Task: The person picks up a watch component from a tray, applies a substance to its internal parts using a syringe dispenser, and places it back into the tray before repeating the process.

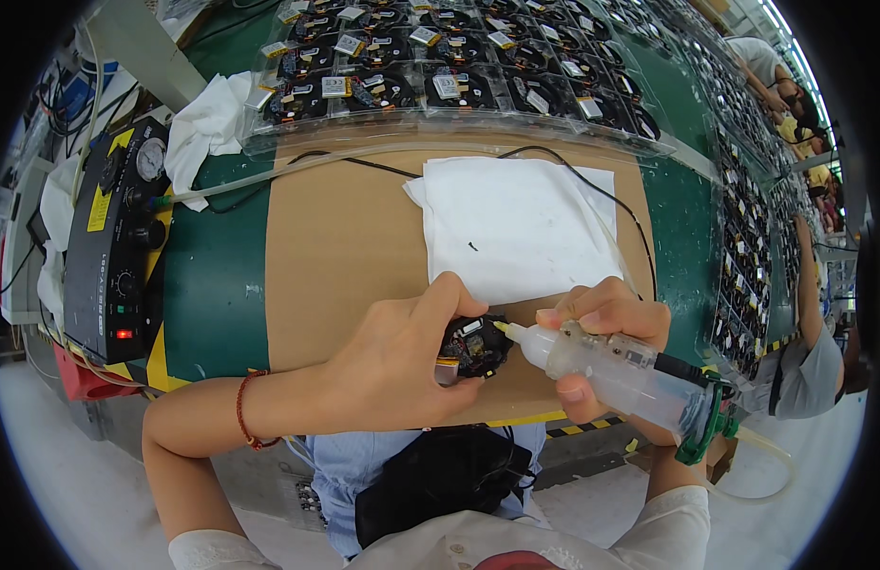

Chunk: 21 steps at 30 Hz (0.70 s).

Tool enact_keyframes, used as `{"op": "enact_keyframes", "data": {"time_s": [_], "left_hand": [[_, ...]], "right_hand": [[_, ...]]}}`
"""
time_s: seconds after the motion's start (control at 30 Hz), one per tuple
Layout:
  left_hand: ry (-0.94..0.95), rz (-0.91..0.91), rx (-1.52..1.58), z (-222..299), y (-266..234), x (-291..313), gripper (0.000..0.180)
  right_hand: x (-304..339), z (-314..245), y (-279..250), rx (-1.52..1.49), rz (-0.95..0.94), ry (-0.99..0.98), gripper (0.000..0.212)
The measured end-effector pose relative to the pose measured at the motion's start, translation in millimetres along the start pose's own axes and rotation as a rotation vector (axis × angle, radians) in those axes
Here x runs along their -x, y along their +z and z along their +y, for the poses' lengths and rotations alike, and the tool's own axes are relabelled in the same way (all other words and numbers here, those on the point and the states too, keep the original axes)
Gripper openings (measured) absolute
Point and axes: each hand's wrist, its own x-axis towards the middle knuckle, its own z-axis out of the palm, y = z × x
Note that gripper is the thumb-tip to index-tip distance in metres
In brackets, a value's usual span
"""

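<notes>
Between the thumb and fingers of my left hand [402,356] is a small round black electronic assembly [479,346], held above the cardboard with its circuit side up. A silvery battery cell shows at its lower left edge. My right hand [606,328] is wrapped round a translucent dispensing syringe [621,375] with a white nozzle and a yellowish tip. The tip points left and meets, or nearly meets, the upper right edge of the assembly; I cannot tell which. A green cap with a clear hose closes the syringe's rear end.
Folded white cloth [516,223] lies on the brown cardboard sheet [340,256]. Clear trays [392,119] of similar round assemblies fill the back. On the left stands a black dispenser controller [117,247] with a gauge and lit red switch. A cable and hose cross the table. Other people sit at right.
</notes>
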Motion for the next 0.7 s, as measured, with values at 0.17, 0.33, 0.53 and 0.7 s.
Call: {"op": "enact_keyframes", "data": {"time_s": [0.17, 0.33, 0.53, 0.7], "left_hand": [[-0.021, -0.026, 0.000, 1.3, -1.5, -0.7, 0.044], [-0.017, -0.048, -0.014, 5.0, -4.8, -1.9, 0.043], [-0.029, -0.084, -0.066, 8.2, -7.1, -2.5, 0.042], [-0.034, -0.096, -0.066, 8.9, -7.5, -2.9, 0.042]], "right_hand": [[0.4, 2.9, -1.0, 0.000, 0.031, -0.070, 0.055], [0.9, 6.1, 0.1, -0.001, 0.026, -0.090, 0.056], [0.0, 3.6, 0.4, -0.014, 0.022, -0.067, 0.056], [-0.3, -0.2, 2.7, -0.003, 0.008, 0.005, 0.053]]}}
